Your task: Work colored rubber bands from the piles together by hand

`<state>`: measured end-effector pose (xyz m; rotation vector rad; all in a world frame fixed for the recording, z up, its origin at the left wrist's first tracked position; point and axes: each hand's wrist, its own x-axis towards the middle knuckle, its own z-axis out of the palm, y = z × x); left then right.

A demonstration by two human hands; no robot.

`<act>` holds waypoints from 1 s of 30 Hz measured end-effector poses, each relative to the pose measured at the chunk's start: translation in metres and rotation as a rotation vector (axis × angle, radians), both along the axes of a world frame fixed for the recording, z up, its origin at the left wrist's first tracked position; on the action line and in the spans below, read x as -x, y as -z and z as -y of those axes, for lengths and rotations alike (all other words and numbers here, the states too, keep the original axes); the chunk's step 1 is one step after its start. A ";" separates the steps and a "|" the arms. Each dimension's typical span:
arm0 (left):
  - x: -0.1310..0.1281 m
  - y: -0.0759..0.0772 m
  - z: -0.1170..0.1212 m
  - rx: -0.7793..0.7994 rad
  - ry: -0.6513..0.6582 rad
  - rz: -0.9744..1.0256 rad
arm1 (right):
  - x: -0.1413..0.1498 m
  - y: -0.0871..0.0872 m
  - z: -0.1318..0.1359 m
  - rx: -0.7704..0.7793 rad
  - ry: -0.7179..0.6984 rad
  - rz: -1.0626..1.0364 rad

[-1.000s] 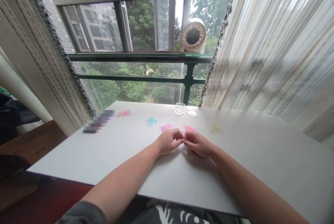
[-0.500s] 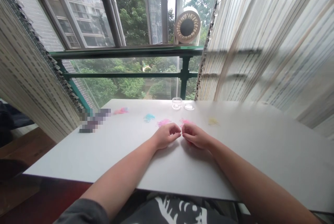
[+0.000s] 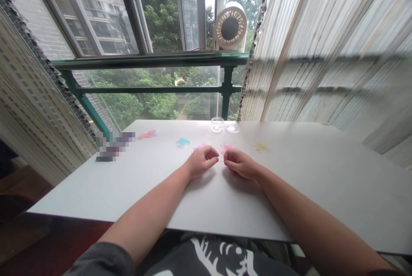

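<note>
My left hand point(image 3: 202, 162) is curled just over the white table point(image 3: 206, 211), thumb and index finger brought together. Facing it, my right hand point(image 3: 240, 163) is closed in a pinch. A thin pale strand point(image 3: 221, 162) spans the small gap between the two sets of fingertips; it looks like a fine rubber band. Right behind my hands lie a lilac-pink pile point(image 3: 200, 146) and a bright pink pile point(image 3: 227, 148) of similar thin bands, both partly hidden by my hands. Some reddish-pink shows beneath my right hand.
More small piles lie on the table: blue point(image 3: 183, 142), yellow point(image 3: 262, 146) and mixed pink point(image 3: 148, 134). A clear round jar point(image 3: 217, 125) stands at the back edge beside its clear lid point(image 3: 232, 128). A pixelated dark object point(image 3: 116, 147) sits at left.
My hands have drawn slightly apart, so the thin strand now shows between them. The view has shifted a little.
</note>
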<state>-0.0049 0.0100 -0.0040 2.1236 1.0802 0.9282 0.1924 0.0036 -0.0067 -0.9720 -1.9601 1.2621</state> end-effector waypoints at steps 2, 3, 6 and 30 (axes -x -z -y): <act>0.001 0.000 -0.001 -0.003 -0.006 0.001 | 0.000 0.000 0.000 -0.006 0.006 0.006; 0.001 0.000 -0.001 -0.002 -0.007 -0.001 | 0.000 0.000 0.000 -0.007 0.009 0.008; 0.000 0.000 -0.001 0.018 0.001 -0.022 | 0.000 0.001 -0.001 -0.005 0.014 0.017; 0.000 -0.004 0.003 0.043 0.020 -0.089 | -0.002 -0.002 0.000 0.009 0.015 0.012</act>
